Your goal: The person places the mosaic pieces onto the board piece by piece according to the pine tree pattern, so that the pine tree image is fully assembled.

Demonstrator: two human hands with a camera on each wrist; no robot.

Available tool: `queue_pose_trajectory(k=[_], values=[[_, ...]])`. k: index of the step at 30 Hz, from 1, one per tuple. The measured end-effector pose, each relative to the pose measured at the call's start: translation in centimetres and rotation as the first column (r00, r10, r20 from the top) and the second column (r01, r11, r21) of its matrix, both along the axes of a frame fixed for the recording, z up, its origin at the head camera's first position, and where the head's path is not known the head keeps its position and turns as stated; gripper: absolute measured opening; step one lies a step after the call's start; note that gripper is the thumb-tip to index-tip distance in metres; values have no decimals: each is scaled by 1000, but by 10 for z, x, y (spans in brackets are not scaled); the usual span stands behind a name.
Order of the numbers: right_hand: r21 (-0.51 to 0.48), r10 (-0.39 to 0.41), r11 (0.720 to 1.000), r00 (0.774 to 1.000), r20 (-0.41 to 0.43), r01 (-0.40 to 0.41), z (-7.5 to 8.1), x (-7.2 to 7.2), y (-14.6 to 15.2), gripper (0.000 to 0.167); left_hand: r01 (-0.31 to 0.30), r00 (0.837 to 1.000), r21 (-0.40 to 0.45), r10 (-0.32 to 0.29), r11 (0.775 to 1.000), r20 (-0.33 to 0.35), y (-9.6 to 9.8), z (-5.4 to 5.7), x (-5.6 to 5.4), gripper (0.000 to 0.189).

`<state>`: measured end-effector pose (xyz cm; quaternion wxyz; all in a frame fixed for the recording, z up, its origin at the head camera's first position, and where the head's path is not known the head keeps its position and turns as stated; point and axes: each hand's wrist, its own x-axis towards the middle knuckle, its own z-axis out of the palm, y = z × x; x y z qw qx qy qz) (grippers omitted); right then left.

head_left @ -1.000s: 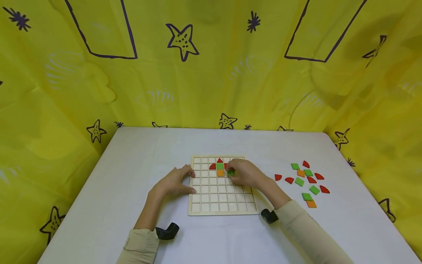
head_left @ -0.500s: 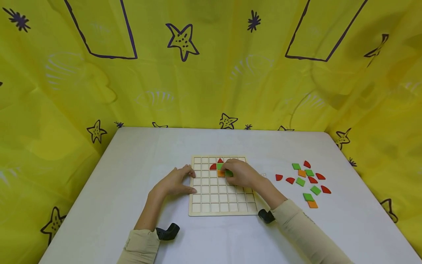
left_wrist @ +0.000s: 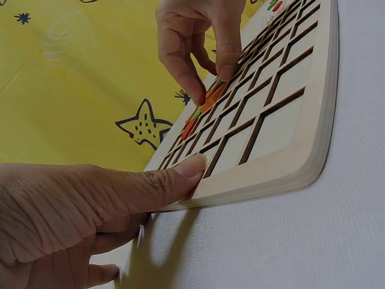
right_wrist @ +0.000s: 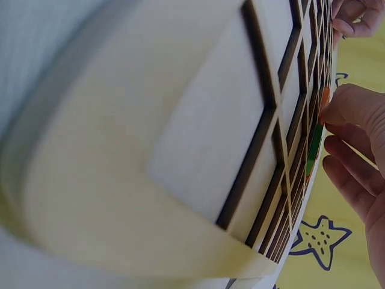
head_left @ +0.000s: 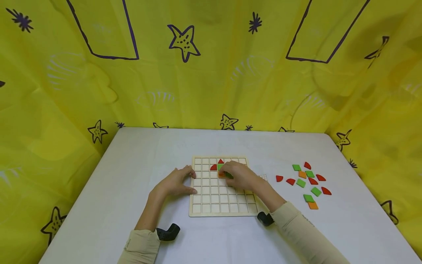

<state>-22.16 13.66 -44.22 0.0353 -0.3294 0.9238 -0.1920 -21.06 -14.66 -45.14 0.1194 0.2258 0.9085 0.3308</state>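
Note:
A pale wooden grid board (head_left: 206, 198) lies on the table. My left hand (head_left: 176, 182) rests at its left edge, thumb on the frame and forefinger spread farther up; in the left wrist view the thumb (left_wrist: 174, 179) lies straight on the rim. My right hand (head_left: 242, 175) is low over the upper cells, thumb and forefinger at an orange square tile (head_left: 221, 175), seemingly pinching it. Beside it, partly hidden by that hand, is a green tile (right_wrist: 314, 144). A red triangle (head_left: 220, 161), a red quarter-circle (head_left: 213, 167) and another green tile (head_left: 220, 167) sit in cells.
Several loose red, green and orange tiles lie right of the board, among them a green one (head_left: 300, 183) and a red quarter-circle (head_left: 326, 191). A small gridded card (head_left: 263, 177) shows partly behind my right wrist. Yellow patterned cloth (head_left: 211, 73) walls the table's far side.
My right hand's fingertips have shifted slightly left, from the green tile to the orange tile. The green tile now shows under the hand. The left hand keeps its place.

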Motion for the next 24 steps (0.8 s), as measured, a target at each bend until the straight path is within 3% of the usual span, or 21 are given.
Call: queue_pose_trajectory(k=[11,17,24], values=[[10,-5,1000,1000,-2,5,-2,5,1,21,-2,1000,1,2,1000,3,1,-1,1,42],[18,-18,1000,999,-43,19,-1,11,5,23,-3,1000,-10,3,1000,2,0,-2,0,43],[-42,-28,999,997,-74,25,-2,21,24,25,-6,1000,-8,6,1000,-4,0,-1,0,43]])
